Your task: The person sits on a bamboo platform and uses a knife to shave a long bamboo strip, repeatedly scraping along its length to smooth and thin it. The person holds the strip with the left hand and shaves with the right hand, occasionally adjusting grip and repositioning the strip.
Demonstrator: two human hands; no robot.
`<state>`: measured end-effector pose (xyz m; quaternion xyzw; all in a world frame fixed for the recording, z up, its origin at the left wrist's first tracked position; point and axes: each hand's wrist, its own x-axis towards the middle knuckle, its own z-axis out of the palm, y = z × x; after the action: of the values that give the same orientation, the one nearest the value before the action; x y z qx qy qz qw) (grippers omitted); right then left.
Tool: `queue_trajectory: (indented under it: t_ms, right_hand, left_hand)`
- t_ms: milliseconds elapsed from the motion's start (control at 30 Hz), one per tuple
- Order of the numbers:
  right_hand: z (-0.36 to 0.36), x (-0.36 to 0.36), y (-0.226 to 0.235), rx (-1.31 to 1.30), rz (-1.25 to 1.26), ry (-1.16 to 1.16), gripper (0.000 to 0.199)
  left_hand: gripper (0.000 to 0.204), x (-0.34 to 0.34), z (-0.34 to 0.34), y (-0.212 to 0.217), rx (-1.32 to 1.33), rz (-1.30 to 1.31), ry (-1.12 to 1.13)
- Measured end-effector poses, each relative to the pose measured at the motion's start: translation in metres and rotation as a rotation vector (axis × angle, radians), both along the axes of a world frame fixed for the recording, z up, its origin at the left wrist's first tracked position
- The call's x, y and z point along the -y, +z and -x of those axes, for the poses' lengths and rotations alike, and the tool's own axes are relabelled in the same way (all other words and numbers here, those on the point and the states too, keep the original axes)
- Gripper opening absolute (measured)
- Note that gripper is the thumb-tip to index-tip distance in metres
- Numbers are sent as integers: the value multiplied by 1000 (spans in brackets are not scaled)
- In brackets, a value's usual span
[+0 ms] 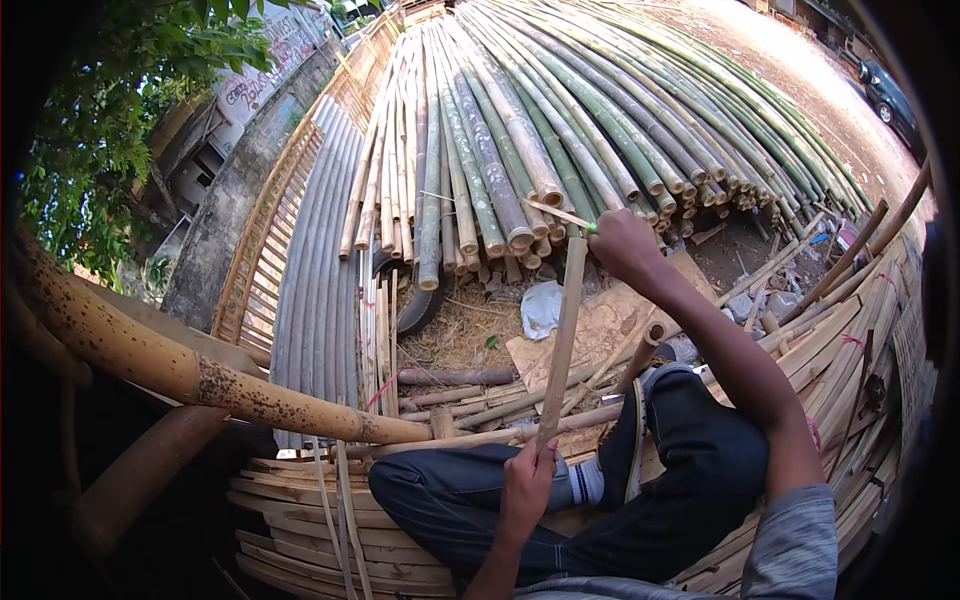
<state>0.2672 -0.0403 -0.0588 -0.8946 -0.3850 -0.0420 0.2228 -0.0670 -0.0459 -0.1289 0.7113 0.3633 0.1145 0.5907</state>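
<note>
My left hand point(525, 490) is closed around the lower end of a long flat bamboo slat point(564, 345), which stands nearly upright and leans slightly right. Raised beside the slat's top end, my right hand point(627, 247) is closed on what looks like a knife point(562, 213). A bit of green shows at its grip, and its narrow, light-coloured blade points left, across and just above the slat's top. Whether the blade touches the slat I cannot tell. My legs point(690, 440) are folded under the work, with a dark shoe point(625, 450) between them.
Many bamboo poles point(520, 130) lie stacked ahead, cut ends toward me. A thick bamboo rail point(290, 405) crosses at left. Split slats point(330, 530) lie beneath and around me. A corrugated sheet point(315, 290), a tyre point(420, 308), cardboard point(600, 325) and a white plastic bag point(541, 310) lie nearby.
</note>
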Motion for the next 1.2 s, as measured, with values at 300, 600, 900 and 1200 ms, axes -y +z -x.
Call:
queue_trajectory:
  t_ms: [300, 600, 900, 1200]
  right_hand:
    - [27, 36, -7, -397, -352, 262, 39]
    - [99, 23, -9, -8, 82, 702, 24]
    - [123, 18, -17, -70, 148, 713, 20]
    - [116, 10, -25, 10, 99, 710, 18]
  left_hand:
    - [31, -49, -4, 25, 186, 560, 2]
    - [31, -45, -8, 29, 202, 454, 43]
    - [26, -39, -19, 18, 108, -130, 136]
    - [32, -34, -19, 1, 77, -139, 204]
